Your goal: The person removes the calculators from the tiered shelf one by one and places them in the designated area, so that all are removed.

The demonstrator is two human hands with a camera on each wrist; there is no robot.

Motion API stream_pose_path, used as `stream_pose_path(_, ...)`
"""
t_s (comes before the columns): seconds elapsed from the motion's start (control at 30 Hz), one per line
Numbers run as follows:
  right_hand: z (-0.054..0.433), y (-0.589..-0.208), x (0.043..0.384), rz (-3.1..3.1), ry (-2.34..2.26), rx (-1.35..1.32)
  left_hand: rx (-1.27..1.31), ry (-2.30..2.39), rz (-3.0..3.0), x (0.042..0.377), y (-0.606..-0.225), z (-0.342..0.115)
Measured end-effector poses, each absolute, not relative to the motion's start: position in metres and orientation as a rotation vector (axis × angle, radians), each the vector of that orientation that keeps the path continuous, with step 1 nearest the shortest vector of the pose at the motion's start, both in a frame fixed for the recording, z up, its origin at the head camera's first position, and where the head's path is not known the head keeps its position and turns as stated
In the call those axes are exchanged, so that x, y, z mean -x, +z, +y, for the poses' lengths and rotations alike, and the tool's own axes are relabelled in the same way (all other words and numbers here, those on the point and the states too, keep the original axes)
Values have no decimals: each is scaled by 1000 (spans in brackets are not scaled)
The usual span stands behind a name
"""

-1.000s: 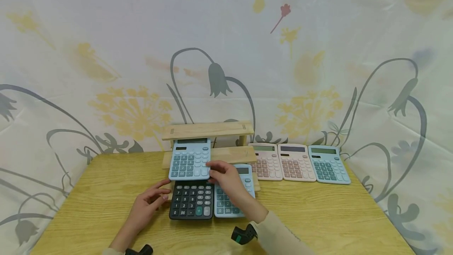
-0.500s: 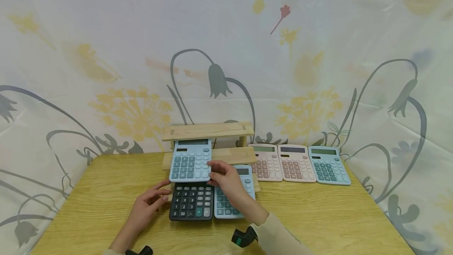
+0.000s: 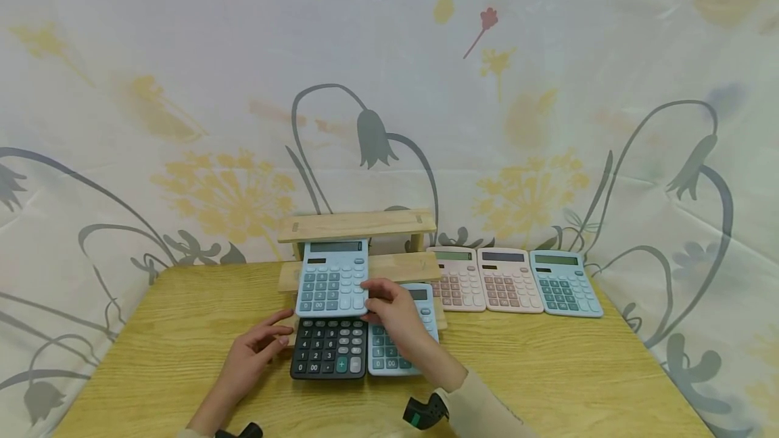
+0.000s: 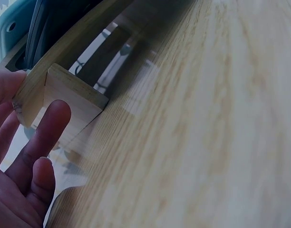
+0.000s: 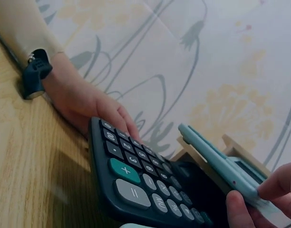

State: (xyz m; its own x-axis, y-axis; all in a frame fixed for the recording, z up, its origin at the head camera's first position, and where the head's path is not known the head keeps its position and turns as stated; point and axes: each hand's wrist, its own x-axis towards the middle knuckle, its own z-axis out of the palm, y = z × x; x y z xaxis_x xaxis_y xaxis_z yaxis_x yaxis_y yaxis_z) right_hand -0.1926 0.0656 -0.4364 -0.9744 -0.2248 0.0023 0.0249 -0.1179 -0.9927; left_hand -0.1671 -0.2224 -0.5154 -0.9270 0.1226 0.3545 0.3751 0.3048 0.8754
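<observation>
A light blue calculator (image 3: pixel 332 279) leans on the middle tier of a wooden stepped rack (image 3: pixel 359 224). My right hand (image 3: pixel 395 309) pinches its lower right edge between thumb and fingers; the right wrist view shows these fingertips (image 5: pixel 271 183) at the casing. Below it, a black calculator (image 3: pixel 329 349) stands on the lowest tier, beside a second light blue calculator (image 3: pixel 426 303) partly covered by my right hand. My left hand (image 3: pixel 252 350) is at the rack's left side. In the left wrist view its fingers (image 4: pixel 50 123) are loosely extended at the end of a wooden slat (image 4: pixel 33 92).
To the right of the rack, two pink calculators (image 3: pixel 510 279) and one more blue calculator (image 3: pixel 566 282) lie side by side in a row. The wood-grain tabletop (image 3: pixel 548 370) ends at a flower-printed cloth (image 3: pixel 548 53) behind.
My right hand has shifted the upper blue calculator slightly right and toward me, so more of its display shows. My left hand has stayed at the rack's side.
</observation>
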Motion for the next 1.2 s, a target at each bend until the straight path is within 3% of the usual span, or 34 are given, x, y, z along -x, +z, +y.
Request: stream_pose_path(1.2, 111, -436, 177, 2043, -2210, 172, 448, -1702, -2337, 166, -515, -222)
